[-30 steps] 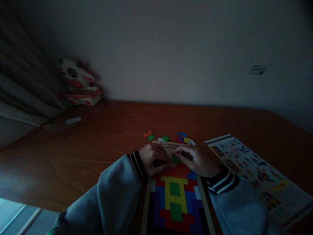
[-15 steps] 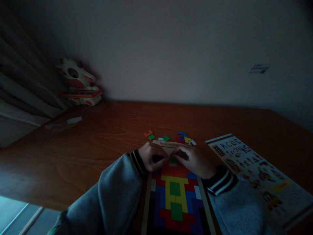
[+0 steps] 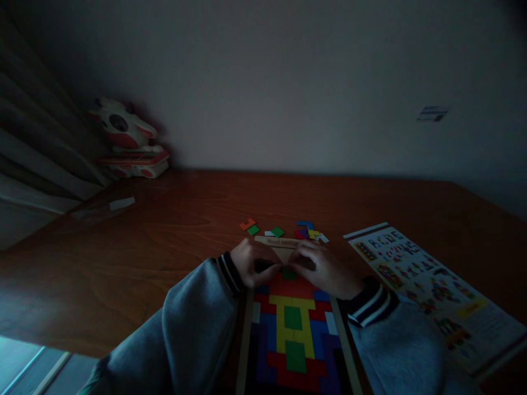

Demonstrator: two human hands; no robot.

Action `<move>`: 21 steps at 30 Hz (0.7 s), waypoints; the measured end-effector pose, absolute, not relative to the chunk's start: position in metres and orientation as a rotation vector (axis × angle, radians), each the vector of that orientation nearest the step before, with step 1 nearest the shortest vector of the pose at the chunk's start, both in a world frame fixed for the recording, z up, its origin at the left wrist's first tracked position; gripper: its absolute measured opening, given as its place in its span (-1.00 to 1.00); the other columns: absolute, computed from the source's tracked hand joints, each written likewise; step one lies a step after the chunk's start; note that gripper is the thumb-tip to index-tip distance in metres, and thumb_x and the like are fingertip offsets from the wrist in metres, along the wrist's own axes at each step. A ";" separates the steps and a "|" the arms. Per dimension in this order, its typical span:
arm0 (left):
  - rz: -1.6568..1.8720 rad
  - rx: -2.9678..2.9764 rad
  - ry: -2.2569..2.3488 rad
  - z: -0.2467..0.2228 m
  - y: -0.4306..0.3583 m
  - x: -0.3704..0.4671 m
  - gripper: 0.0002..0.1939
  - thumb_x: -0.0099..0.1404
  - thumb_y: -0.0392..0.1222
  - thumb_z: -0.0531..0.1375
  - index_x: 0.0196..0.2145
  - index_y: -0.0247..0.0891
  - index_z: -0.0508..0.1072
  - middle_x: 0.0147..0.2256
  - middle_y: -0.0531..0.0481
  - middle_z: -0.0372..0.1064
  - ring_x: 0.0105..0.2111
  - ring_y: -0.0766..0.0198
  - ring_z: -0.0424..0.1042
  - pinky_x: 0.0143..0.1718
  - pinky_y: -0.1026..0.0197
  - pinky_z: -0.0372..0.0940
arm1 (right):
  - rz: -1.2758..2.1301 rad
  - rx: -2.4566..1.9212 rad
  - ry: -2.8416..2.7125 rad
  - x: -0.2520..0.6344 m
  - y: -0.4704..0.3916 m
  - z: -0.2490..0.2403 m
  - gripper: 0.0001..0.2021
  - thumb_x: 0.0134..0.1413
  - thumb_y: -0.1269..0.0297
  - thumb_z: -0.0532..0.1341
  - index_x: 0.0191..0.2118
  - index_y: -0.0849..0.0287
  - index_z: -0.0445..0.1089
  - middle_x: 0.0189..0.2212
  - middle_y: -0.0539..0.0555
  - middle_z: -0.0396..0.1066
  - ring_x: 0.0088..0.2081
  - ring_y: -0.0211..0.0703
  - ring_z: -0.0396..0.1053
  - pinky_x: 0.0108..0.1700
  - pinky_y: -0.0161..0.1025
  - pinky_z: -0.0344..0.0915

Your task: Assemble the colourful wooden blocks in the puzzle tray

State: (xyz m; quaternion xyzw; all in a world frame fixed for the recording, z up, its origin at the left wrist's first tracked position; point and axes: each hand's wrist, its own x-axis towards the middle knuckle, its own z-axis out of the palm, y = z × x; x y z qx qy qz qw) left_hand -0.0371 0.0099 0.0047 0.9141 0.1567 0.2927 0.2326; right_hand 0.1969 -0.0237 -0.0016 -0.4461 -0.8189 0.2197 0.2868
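A wooden puzzle board [image 3: 244, 351] with a pale frame lies in front of me, its lower part filled with red, yellow, blue, purple, white and green pieces. At the top of the filled part is a green puzzle piece [image 3: 289, 274], lying nearly flat above the red ones. My left hand [image 3: 254, 262] is closed, thumb and fingertips pinched at that piece's upper left edge. On the other side my right hand [image 3: 325, 269] is closed too, its thumb and forefinger at the upper right edge. The fingertips partly cover the piece.
Loose pieces lie beyond the board: an orange piece [image 3: 247, 224], a green square [image 3: 277, 232] and a blue piece [image 3: 305, 224] among others. A printed pattern sheet [image 3: 428, 291] is at the right. A cow-shaped toy [image 3: 132, 140] stands at the back left by the curtain.
The green piece, tilted up between my fingers before, now lies lower and flatter against the red pieces. Both hands stay close together at it. The view has shifted slightly.
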 end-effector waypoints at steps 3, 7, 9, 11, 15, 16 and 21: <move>0.828 2.492 0.432 0.004 0.011 -0.037 -0.77 0.31 -0.21 0.14 -0.26 -0.33 0.58 -0.35 -0.13 0.58 -0.38 0.23 0.56 -0.29 0.25 0.45 | 0.474 -1.318 -2.013 0.207 -0.018 0.001 -0.79 0.26 0.13 0.16 -0.29 0.11 0.45 -0.35 0.05 0.45 -0.35 -0.14 0.43 -0.28 -0.19 0.36; 0.834 2.477 0.432 0.002 0.011 -0.038 -0.77 0.30 -0.20 0.14 -0.26 -0.33 0.59 -0.35 -0.14 0.59 -0.37 0.23 0.57 -0.28 0.26 0.47 | 0.234 -1.417 -1.825 0.227 -0.006 -0.005 -0.74 0.26 0.07 0.14 -0.21 0.15 0.46 -0.28 0.14 0.46 -0.26 -0.05 0.45 -0.18 -0.10 0.39; 0.844 2.480 0.421 0.002 0.011 -0.038 -0.77 0.30 -0.21 0.15 -0.27 -0.34 0.59 -0.36 -0.14 0.58 -0.38 0.22 0.57 -0.28 0.25 0.47 | 0.161 -1.422 -1.872 0.234 -0.002 -0.010 -0.69 0.24 0.07 0.16 -0.06 0.16 0.44 -0.15 0.19 0.46 -0.13 0.01 0.44 -0.06 -0.04 0.37; 0.854 2.483 0.410 0.002 0.012 -0.037 -0.79 0.29 -0.22 0.16 -0.30 -0.34 0.59 -0.38 -0.14 0.58 -0.39 0.22 0.57 -0.29 0.25 0.46 | 0.115 -1.414 -1.993 0.236 -0.001 -0.014 -0.63 0.24 0.08 0.17 0.07 0.13 0.40 -0.02 0.20 0.43 -0.01 0.06 0.39 0.05 0.04 0.32; 0.866 2.488 0.358 0.002 0.012 -0.036 -0.81 0.29 -0.23 0.17 -0.35 -0.31 0.58 -0.41 -0.13 0.58 -0.39 0.22 0.57 -0.28 0.23 0.45 | 0.081 -1.409 -2.175 0.233 -0.003 -0.015 -0.66 0.28 0.09 0.15 0.10 0.00 0.42 0.07 0.12 0.43 0.07 0.07 0.35 0.09 0.12 0.29; 0.874 2.488 0.337 0.002 0.013 -0.036 -0.82 0.29 -0.23 0.17 -0.36 -0.31 0.57 -0.42 -0.13 0.57 -0.38 0.22 0.56 -0.28 0.23 0.44 | 0.077 -1.409 -2.187 0.232 -0.003 -0.015 -0.67 0.28 0.09 0.14 0.08 -0.01 0.44 0.06 0.11 0.45 0.06 0.07 0.36 0.08 0.12 0.30; 0.920 2.484 0.312 0.003 0.012 -0.035 -0.81 0.29 -0.25 0.17 -0.43 -0.31 0.53 -0.45 -0.13 0.55 -0.41 0.20 0.54 -0.27 0.19 0.42 | 0.038 -1.334 -2.209 0.230 -0.003 -0.014 -0.75 0.30 0.18 0.14 -0.05 0.01 0.53 -0.01 0.07 0.52 0.01 0.02 0.39 0.04 0.06 0.34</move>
